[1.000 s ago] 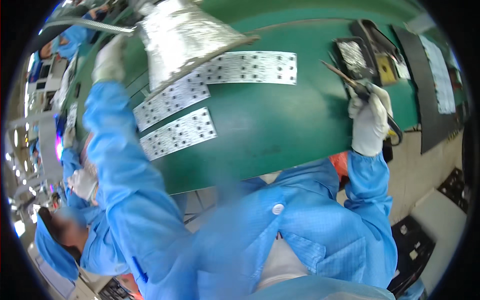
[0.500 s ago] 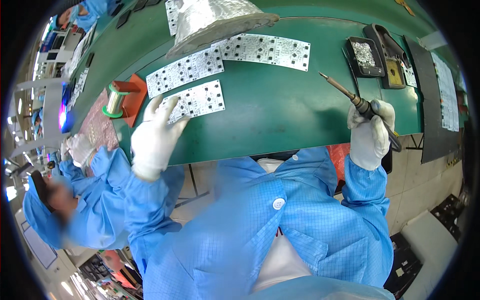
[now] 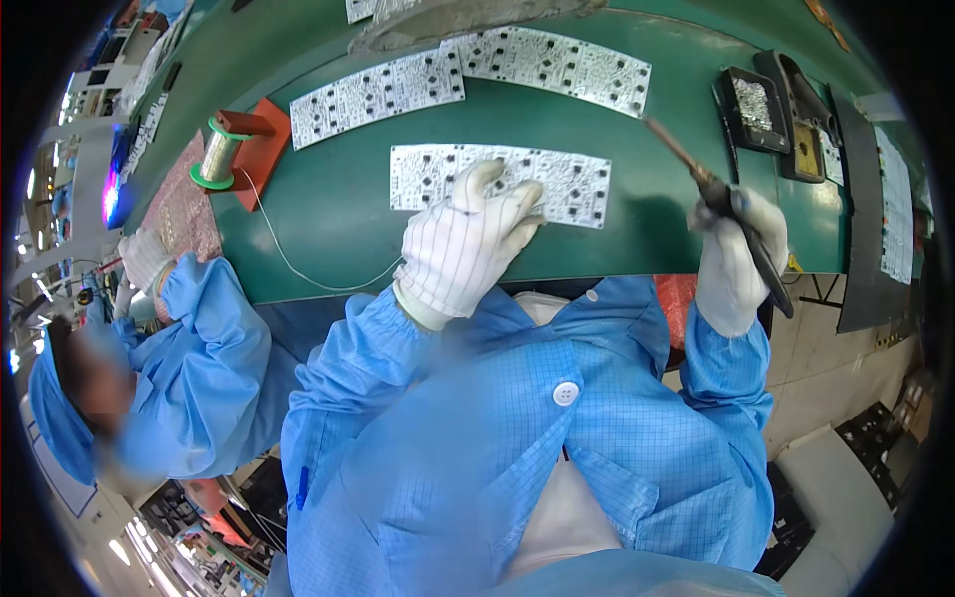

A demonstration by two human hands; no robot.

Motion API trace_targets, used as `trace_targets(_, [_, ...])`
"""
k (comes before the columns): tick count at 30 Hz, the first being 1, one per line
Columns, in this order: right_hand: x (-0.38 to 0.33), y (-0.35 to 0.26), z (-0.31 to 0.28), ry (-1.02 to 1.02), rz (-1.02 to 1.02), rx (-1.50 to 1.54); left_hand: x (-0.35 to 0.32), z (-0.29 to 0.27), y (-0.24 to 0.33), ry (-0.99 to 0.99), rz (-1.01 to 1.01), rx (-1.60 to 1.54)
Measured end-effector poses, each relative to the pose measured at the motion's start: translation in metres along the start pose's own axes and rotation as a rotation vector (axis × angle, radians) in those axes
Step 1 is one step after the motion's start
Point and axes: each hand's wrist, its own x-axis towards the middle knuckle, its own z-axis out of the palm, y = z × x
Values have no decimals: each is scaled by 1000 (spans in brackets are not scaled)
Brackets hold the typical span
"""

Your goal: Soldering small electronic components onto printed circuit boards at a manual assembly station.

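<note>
White-gloved left hand point(image 3: 463, 249) on circuit panel point(image 3: 497, 184) nr table edge, right hand point(image 3: 736, 249) gripping soldering iron point(image 3: 721, 204)

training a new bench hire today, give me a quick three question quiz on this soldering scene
1. True or false: the left hand in its white striped glove rests on the nearest white rectangular circuit board panel.
2. What does the right hand hold? A a dark-handled soldering iron, B a roll of tape, C a brush.
3. Fill in: the green spool of solder wire sits on a ___ stand.

Key: 1 true. 2 A. 3 red.
</note>
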Motion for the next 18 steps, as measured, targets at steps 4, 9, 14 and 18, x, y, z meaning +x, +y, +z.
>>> trace_targets(4, [5,7,20,84,158,-182,0,-3,1,105,20,-113])
trace_targets(9, [6,12,26,67,198,-312,-3,-1,-4,166,12,-181])
trace_targets(14, [9,11,21,85,209,-389,-1,1,-1,171,-17,-221])
trace_targets(18, [9,11,21,59,192,-360,0,2,-3,167,6,-266])
